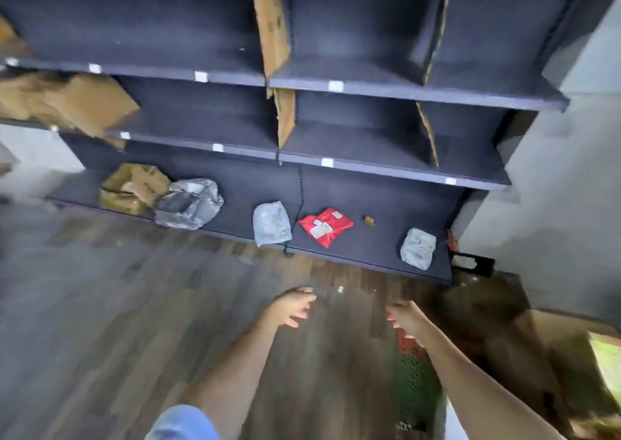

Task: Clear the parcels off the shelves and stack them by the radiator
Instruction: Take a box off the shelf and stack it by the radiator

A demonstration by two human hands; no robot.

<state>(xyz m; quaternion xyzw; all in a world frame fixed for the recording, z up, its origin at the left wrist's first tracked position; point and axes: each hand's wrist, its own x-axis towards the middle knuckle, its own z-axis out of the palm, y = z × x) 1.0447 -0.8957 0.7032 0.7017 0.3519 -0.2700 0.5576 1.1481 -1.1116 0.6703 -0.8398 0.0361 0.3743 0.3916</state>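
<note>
A dark shelf unit [386, 93] fills the upper view. On its bottom shelf lie a red parcel [326, 226], a small grey parcel [272, 223] to its left, a larger crumpled grey bag [190, 204], a torn brown carton [132, 187] and another grey parcel [418, 248] at the right end. My left hand [292, 307] and my right hand [405, 315] reach forward over the wooden floor, fingers apart and holding nothing, a short way in front of the red parcel. The picture is blurred by motion.
Cardboard dividers [270, 23] stand upright between shelf bays, and a torn cardboard sheet [67, 102] hangs at the left. A grey wall [571, 187] closes the right side. A small black object [472, 263] lies at the shelf's right foot. A red and green thing [415, 369] lies on the floor.
</note>
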